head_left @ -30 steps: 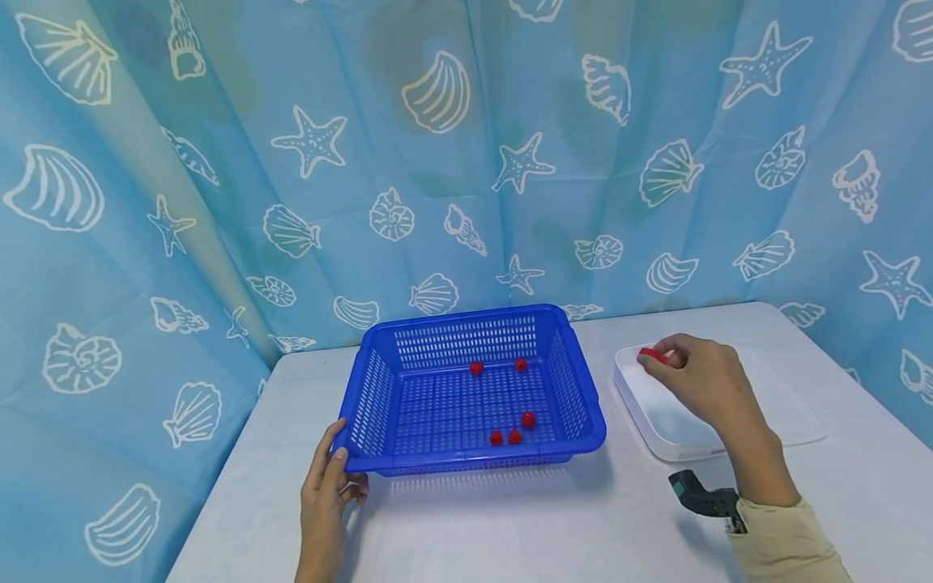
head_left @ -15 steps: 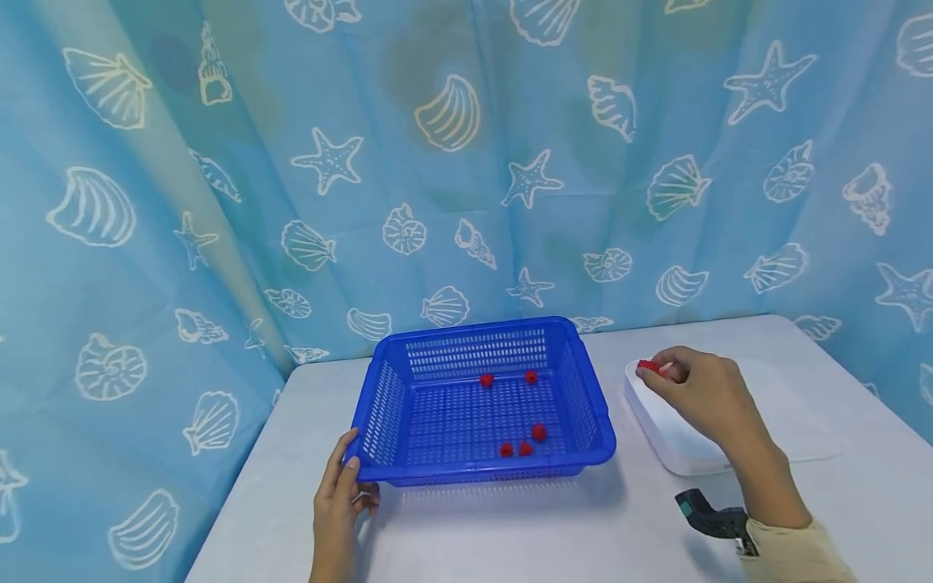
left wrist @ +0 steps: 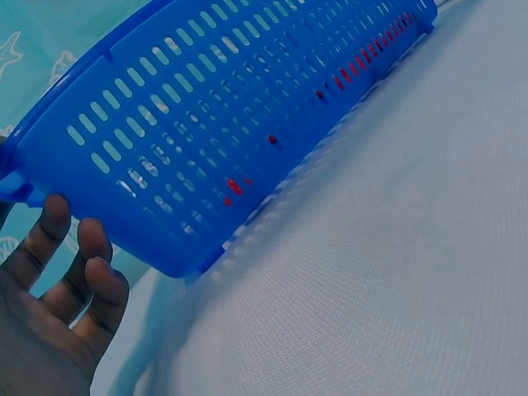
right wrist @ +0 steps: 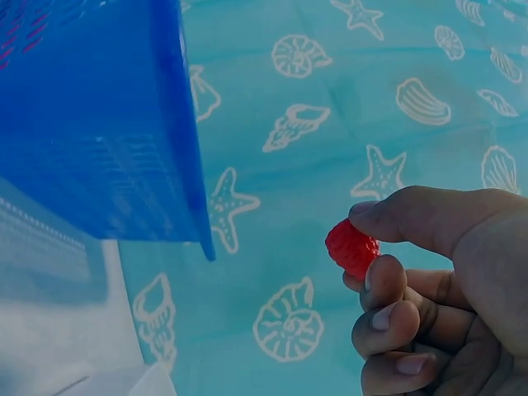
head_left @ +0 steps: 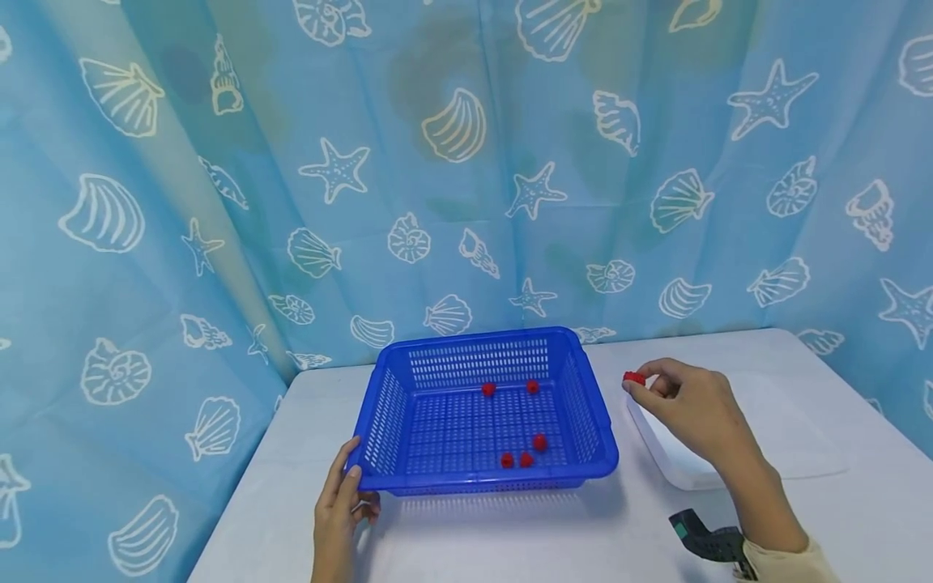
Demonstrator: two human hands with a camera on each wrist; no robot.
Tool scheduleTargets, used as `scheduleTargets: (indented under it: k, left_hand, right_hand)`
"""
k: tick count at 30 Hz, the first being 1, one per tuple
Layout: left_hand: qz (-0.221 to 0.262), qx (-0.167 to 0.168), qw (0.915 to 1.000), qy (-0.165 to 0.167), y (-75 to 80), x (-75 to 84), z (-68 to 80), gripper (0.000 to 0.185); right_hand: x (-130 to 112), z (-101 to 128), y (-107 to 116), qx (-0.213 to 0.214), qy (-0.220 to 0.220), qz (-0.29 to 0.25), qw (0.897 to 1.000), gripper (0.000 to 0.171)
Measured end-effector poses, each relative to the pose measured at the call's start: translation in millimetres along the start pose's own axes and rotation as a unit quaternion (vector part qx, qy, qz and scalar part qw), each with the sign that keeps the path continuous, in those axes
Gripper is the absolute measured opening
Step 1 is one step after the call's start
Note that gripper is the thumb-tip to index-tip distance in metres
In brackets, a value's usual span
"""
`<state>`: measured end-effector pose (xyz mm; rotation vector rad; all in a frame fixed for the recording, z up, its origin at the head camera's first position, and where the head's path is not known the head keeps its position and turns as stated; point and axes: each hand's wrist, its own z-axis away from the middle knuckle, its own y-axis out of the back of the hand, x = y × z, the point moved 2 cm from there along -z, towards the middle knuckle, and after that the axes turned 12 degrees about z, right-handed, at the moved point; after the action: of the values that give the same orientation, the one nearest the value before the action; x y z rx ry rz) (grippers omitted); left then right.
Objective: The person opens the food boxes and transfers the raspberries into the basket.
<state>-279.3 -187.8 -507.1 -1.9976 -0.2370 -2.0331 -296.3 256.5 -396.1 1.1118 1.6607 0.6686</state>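
A red raspberry [head_left: 634, 377] is pinched between the thumb and fingers of my right hand [head_left: 688, 409], above the left edge of a shallow white container [head_left: 674, 472]. The right wrist view shows the bumpy raspberry [right wrist: 351, 247] at my fingertips, apart from the basket. My left hand [head_left: 338, 506] grips the front left corner of a blue plastic basket [head_left: 481, 483] by its rim. Inside lie several more raspberries [head_left: 539, 442], spread over the middle and right of its floor. In the left wrist view, some fingers [left wrist: 107, 289] are bent beneath the rim.
A white cloth covers the table [head_left: 510, 542]. Behind and to the left hangs a blue curtain [head_left: 379, 291] with shells and starfish. A dark wrist device [head_left: 710, 541] sits on my right wrist. The basket's right wall stands between my right hand and its inside.
My right hand has moved left with the raspberry, from over the white container to its left edge. The left hand keeps its grip on the basket. The head view has tilted upward.
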Motion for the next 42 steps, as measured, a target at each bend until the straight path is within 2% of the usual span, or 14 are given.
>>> scheduleTargets:
  k: [8, 17, 28, 35, 42]
  left_hand:
    - [-0.003, -0.004, 1.0, 0.004, -0.4, 0.6, -0.6, 0.053]
    - [0.01, -0.006, 0.9999, 0.004, -1.1, 3.6, 3.0, 0.053]
    - [0.003, -0.004, 0.9999, -0.014, -1.3, 2.4, 1.6, 0.053]
    - [0.001, -0.008, 0.9999, -0.011, 0.9, 1.0, 4.8, 0.052]
    - [0.001, -0.016, 0.9996, -0.024, -0.1, 5.2, 2.6, 0.049]
  right_hand:
    - [-11, 1, -2, -0.018, -0.01, -0.008, 1.0, 0.04]
    - [-25, 4, -7, -0.012, 0.008, -0.013, 1.0, 0.036]
    - [-39, 8, -8, -0.003, 0.029, -0.016, 0.999, 0.032]
    - [-43, 11, -10, -0.032, 0.055, -0.027, 0.998, 0.039]
    - [-40, 10, 4, 0.008, 0.083, -0.013, 0.996, 0.025]
